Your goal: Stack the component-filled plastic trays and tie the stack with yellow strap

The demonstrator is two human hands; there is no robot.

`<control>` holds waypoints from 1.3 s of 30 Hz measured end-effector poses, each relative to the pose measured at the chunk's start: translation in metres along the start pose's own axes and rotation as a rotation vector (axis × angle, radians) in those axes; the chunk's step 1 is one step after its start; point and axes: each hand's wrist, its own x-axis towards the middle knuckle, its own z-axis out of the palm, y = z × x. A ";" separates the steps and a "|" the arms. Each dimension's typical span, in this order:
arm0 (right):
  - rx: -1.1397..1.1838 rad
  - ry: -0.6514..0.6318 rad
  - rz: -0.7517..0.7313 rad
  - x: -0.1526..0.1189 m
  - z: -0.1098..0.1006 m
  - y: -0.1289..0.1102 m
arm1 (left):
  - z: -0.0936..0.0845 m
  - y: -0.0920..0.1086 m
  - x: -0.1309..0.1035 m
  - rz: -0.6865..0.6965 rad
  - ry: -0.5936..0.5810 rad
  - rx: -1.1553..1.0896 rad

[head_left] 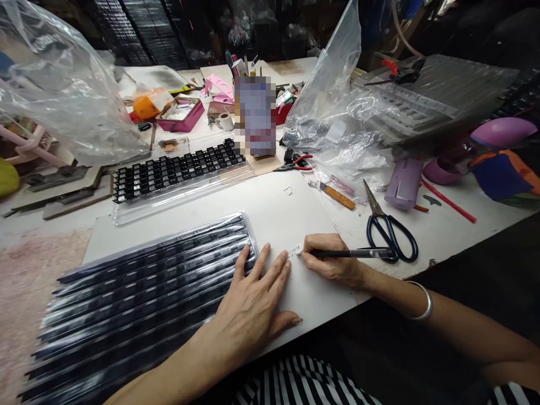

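My right hand (331,260) is closed round a black pen (358,253), its tip down by a small patch of handwriting (292,252) on the white surface (312,292). My left hand (257,292) lies flat with its fingers spread, fingertips beside the writing and over the right end of a clear tray of long black strips (143,292). Behind it, a second clear tray holds rows of small black parts (177,170). To the right of the pen lie dark-handled scissors (390,230), blades pointing away.
An orange-handled knife (337,197), red-handled pliers (297,163) and a purple cylinder (404,183) lie beyond my right hand. Plastic bags (67,84) rise at the back left. A pink box (179,114) and a pixelated upright object (256,115) stand at the back.
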 end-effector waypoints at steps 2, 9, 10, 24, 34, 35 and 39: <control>0.005 0.003 0.014 0.000 0.000 0.000 | -0.001 0.000 0.000 -0.005 -0.003 -0.006; 0.181 0.021 0.183 0.007 -0.007 -0.006 | -0.002 0.001 -0.001 -0.013 -0.018 -0.017; 0.223 0.050 0.239 0.010 -0.012 -0.005 | -0.002 0.001 -0.001 -0.018 -0.027 -0.020; -0.797 0.155 0.201 0.014 -0.031 0.015 | -0.003 0.001 -0.001 -0.035 -0.080 -0.016; -0.533 -0.006 0.047 0.003 0.001 0.003 | -0.015 -0.038 -0.062 -0.247 0.019 0.038; -0.525 0.001 0.043 0.002 0.000 0.004 | -0.008 -0.052 -0.087 -0.322 0.087 0.078; -0.492 0.008 0.031 0.000 0.001 0.007 | 0.018 -0.100 -0.202 -0.729 0.379 0.149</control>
